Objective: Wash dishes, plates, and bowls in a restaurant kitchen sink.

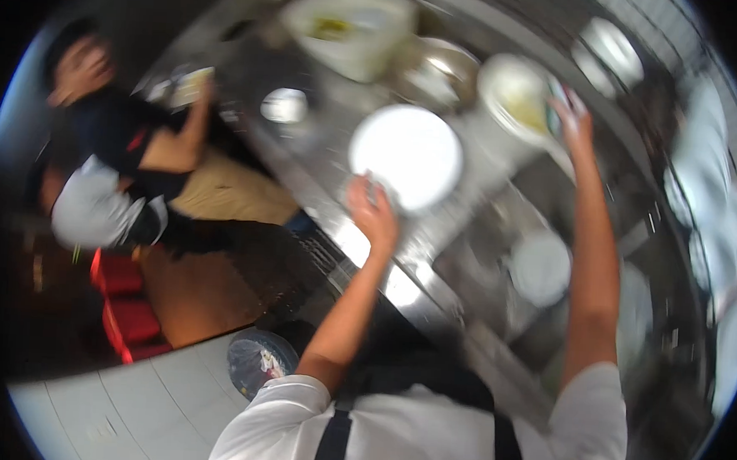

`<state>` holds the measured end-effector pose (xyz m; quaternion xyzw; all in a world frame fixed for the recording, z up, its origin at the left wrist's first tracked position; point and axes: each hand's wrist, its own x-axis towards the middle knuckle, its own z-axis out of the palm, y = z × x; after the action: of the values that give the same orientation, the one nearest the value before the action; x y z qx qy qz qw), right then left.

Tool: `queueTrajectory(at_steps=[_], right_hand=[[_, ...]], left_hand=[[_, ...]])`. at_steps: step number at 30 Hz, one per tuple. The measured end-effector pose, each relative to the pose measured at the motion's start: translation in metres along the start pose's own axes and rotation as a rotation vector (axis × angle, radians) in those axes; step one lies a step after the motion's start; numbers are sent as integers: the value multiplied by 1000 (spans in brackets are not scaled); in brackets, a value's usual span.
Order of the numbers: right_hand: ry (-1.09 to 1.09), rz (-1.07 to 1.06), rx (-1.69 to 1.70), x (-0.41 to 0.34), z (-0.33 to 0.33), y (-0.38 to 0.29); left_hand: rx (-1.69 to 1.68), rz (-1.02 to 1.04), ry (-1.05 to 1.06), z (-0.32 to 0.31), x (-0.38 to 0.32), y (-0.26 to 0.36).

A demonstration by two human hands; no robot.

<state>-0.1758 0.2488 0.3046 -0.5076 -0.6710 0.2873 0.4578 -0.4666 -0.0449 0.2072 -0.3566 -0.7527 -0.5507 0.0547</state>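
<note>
My left hand (372, 213) is at the lower left rim of a round white plate (410, 156) on the metal counter, fingers on its edge; whether it grips the rim is blurred. Farther right, my right hand (571, 119) has its fingers round a small sponge or cloth, green and pale (555, 105), beside a white bowl (507, 90) with something yellowish in it. Between plate and bowl, towards the back, stands a metal bowl (443, 65) with something white inside. A large white basin (354, 26) with a yellow-green patch lies behind the plate.
Right of the counter (436, 249) are sink basins, one with a round white dish (540, 268). A small white dish (284, 105) sits to the left. Two people (160, 144) are at the left. A lined waste bin (261, 362) stands on the floor near red seats (121, 298).
</note>
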Motion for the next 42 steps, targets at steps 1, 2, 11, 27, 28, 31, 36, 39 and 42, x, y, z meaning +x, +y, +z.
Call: queueTrajectory(at_steps=[1, 2, 11, 27, 28, 31, 36, 39, 42], right_hand=[[59, 81, 101, -20, -15, -20], [86, 138, 208, -46, -28, -37], [-125, 479, -561, -408, -188, 102], [-262, 108, -637, -496, -201, 123], [-267, 98, -593, -492, -196, 117], [-194, 191, -626, -508, -227, 132], [-61, 100, -394, -487, -199, 89], [70, 175, -350, -486, -216, 96], [82, 179, -334, -456, -216, 69]], left_hand=[[-56, 34, -65, -6, -7, 15], [-117, 67, -113, -6, -15, 30], [-255, -49, -1214, 161, -284, 57], [348, -639, -940, 261, -411, 35], [308, -719, -899, 260, -403, 24], [-53, -793, -809, 254, -467, 100], [-419, -874, -523, 283, -440, 33], [-559, -961, -599, 264, -460, 66], [-266, -705, -608, 219, -419, 61]])
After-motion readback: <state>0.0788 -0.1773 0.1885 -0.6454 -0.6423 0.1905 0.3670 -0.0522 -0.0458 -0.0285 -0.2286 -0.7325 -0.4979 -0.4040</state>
